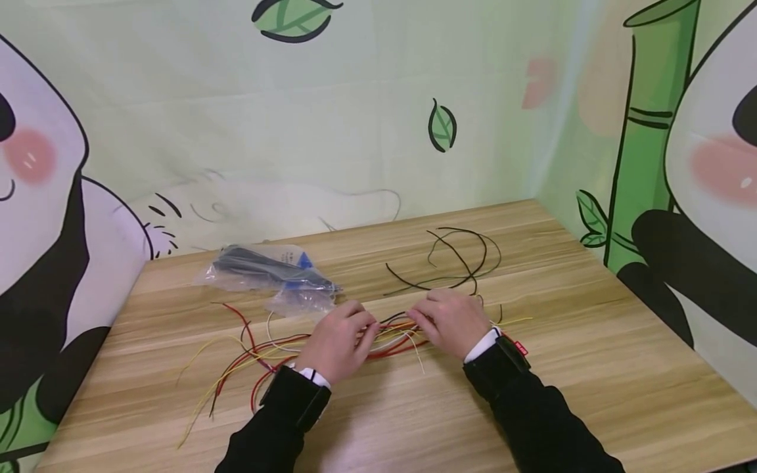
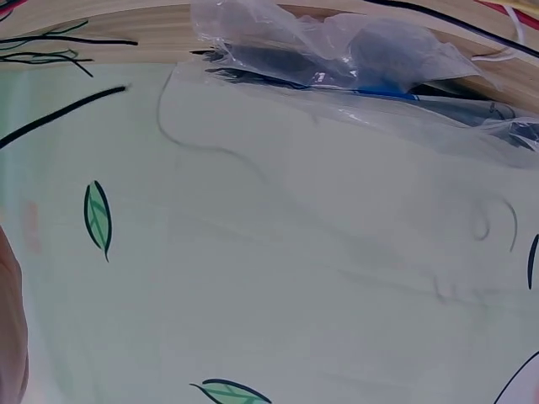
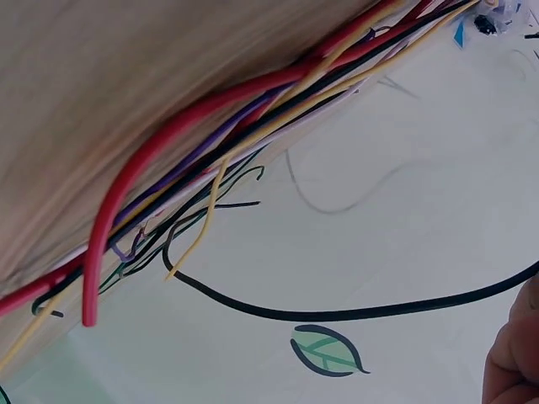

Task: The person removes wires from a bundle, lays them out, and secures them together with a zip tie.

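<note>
A bundle of loose wires [image 1: 393, 348], red, yellow, white and black, lies across the wooden table under both hands. My left hand [image 1: 340, 341] has its fingers curled and pinches a black wire [image 3: 337, 315] at the bundle's upper side. From the other side my right hand [image 1: 452, 322] pinches the same black wire with thumb and forefinger, a short gap from the left. In the left wrist view a black wire end [image 2: 67, 114] sticks out near the left edge. Most of both hands lies outside the wrist views, and the exact fingertip contact is hidden.
Behind the left hand lies a clear plastic bag [image 1: 266, 272] with dark strips inside. Several loose black wires [image 1: 467, 263] curl on the table [image 1: 591, 355] beyond the right hand. A printed cloth wall [image 1: 355, 131] with pandas and leaves borders the back and sides.
</note>
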A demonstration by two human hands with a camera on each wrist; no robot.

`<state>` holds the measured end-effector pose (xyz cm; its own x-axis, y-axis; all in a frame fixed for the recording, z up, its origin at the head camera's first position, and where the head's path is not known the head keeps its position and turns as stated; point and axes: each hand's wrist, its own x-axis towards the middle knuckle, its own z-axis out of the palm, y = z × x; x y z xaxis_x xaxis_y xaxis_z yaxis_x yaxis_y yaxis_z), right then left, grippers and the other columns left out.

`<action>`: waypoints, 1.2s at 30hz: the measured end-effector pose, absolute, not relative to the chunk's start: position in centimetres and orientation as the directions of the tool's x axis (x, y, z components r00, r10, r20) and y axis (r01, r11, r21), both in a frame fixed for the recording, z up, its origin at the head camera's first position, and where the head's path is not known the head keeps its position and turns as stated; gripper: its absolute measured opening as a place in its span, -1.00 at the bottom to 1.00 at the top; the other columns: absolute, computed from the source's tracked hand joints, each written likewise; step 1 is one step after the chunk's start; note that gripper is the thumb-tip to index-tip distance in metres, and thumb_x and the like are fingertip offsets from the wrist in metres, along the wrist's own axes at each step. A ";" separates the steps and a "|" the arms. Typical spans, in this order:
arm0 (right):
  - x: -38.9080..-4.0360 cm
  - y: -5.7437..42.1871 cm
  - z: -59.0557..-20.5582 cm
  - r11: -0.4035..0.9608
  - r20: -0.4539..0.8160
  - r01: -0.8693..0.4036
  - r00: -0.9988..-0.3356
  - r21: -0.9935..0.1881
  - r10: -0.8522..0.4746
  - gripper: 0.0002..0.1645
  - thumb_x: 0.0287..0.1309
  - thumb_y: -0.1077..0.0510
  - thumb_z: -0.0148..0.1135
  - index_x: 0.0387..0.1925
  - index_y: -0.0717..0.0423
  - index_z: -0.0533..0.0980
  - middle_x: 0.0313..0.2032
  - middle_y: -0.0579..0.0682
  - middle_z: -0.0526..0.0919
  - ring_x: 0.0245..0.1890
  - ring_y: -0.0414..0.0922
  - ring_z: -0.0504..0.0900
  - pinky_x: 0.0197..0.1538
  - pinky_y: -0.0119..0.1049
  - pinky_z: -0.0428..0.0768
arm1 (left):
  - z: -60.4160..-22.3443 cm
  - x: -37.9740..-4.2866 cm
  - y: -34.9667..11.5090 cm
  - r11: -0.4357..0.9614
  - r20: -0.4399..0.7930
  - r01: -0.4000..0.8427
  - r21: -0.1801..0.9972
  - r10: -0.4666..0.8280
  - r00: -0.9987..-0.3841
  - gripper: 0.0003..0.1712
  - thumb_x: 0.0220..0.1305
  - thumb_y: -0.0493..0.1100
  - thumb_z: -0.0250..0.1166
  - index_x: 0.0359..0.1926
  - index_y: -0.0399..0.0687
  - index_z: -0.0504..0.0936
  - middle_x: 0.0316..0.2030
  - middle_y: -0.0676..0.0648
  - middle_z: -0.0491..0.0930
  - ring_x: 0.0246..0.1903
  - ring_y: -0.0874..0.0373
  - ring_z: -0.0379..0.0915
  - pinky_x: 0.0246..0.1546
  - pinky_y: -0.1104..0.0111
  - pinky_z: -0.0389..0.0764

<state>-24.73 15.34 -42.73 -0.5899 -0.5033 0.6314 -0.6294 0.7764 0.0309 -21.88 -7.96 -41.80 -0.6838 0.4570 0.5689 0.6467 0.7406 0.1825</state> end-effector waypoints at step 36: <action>-25.9 17.1 -43.0 0.891 0.588 -0.443 -0.748 -0.098 -0.307 -0.79 0.27 -0.01 0.35 -0.39 -0.01 0.74 -0.63 -0.12 0.50 -0.66 -0.19 0.42 -0.62 -0.36 0.28 | -41.3 -21.1 -13.3 0.699 0.730 0.705 0.116 0.422 -0.538 -0.88 0.06 -0.34 0.33 -0.54 -0.09 0.60 -0.41 0.01 0.53 -0.46 0.23 0.42 -0.42 0.39 0.50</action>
